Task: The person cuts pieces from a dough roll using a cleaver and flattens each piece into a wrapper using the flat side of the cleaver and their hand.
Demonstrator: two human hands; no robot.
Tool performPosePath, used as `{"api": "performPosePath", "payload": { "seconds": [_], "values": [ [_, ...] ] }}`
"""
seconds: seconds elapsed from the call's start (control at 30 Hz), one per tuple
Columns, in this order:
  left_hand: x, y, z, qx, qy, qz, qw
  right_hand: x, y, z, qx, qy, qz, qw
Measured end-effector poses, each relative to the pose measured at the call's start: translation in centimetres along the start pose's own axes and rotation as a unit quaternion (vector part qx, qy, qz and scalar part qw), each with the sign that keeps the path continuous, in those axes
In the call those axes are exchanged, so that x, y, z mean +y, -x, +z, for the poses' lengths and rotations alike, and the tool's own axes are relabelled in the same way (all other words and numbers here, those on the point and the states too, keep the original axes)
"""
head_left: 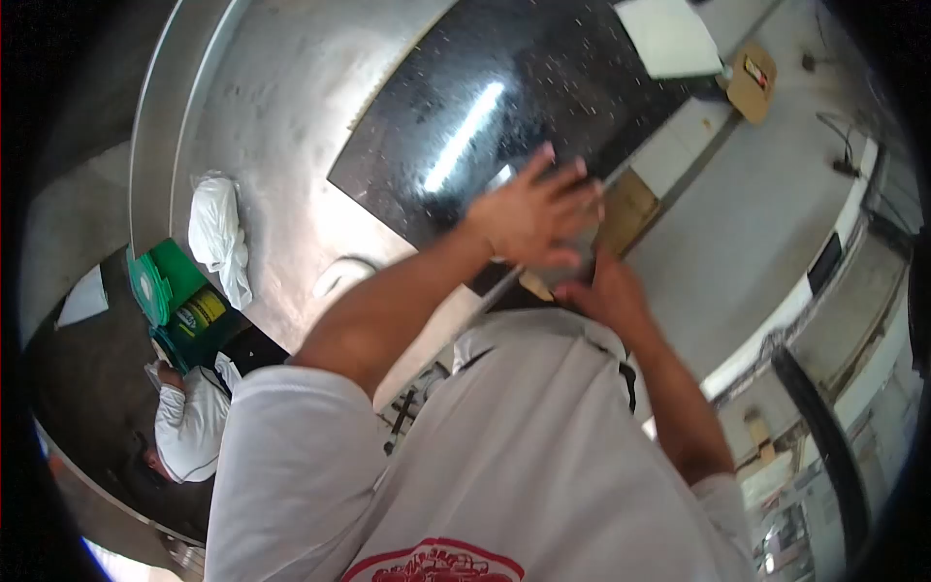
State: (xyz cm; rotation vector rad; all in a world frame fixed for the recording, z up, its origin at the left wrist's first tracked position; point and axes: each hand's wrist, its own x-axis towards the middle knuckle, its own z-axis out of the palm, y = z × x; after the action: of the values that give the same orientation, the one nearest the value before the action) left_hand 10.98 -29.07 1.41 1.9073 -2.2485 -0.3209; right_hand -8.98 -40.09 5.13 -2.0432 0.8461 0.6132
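Our left arm (393,307) slants across to the black slab (543,68), left hand (533,215) over its near edge, fingers splayed wide; our right hand (618,299) sits just beside, forearm (679,398) angled inward, but we honestly can't tell its finger spread.

White shirt (533,436) with red print (436,565)

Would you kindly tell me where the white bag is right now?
In the head view, the white bag lies at left on the metal counter, up and right of the green container.
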Motion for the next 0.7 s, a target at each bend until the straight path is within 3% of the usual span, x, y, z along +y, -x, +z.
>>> {"api": "performPosePath", "payload": {
  "seconds": [0.03, 0.1, 0.23, 0.3, 0.37, 0.43, 0.5, 0.63, 0.7],
  "values": [
    [-0.5, -0.6, -0.2, -0.002, 0.008, 0.009, 1.000, -0.3, -0.4, -1.4, 0.000, -0.004, 0.011, 1.000],
    [-3.7, -2.2, -1.8, 0.010, -0.024, -0.070, 0.997, -1.5, -4.6, -4.7, -0.075, 0.008, -0.006, 0.997],
    [-5.7, -1.9, -2.0, 0.046, -0.051, -0.103, 0.992, -2.1, -5.3, -3.8, -0.021, 0.060, -0.040, 0.997],
    [-2.7, 0.6, -0.4, 0.012, -0.013, -0.075, 0.997, 1.3, -2.7, 0.3, -0.034, -0.070, -0.135, 0.988],
    [1.2, 1.4, 0.0, 0.025, 0.065, -0.038, 0.997, 3.1, 0.6, 2.7, 0.000, -0.045, -0.125, 0.991],
    [1.2, -0.3, 0.7, 0.044, 0.047, -0.021, 0.998, 3.0, -0.7, 1.3, 0.043, -0.022, -0.110, 0.993],
    [0.5, -1.3, -1.3, 0.023, 0.033, -0.048, 0.998, 0.5, -1.7, -2.7, -0.044, 0.024, -0.029, 0.998],
    [-4.8, -3.2, -2.1, 0.075, -0.054, -0.113, 0.989, -2.0, -5.6, -6.2, -0.032, 0.071, -0.092, 0.993],
    [-5.1, -2.6, -2.3, 0.056, -0.064, -0.116, 0.990, -3.1, -5.2, -5.8, 0.018, 0.062, -0.091, 0.994]
  ]
}}
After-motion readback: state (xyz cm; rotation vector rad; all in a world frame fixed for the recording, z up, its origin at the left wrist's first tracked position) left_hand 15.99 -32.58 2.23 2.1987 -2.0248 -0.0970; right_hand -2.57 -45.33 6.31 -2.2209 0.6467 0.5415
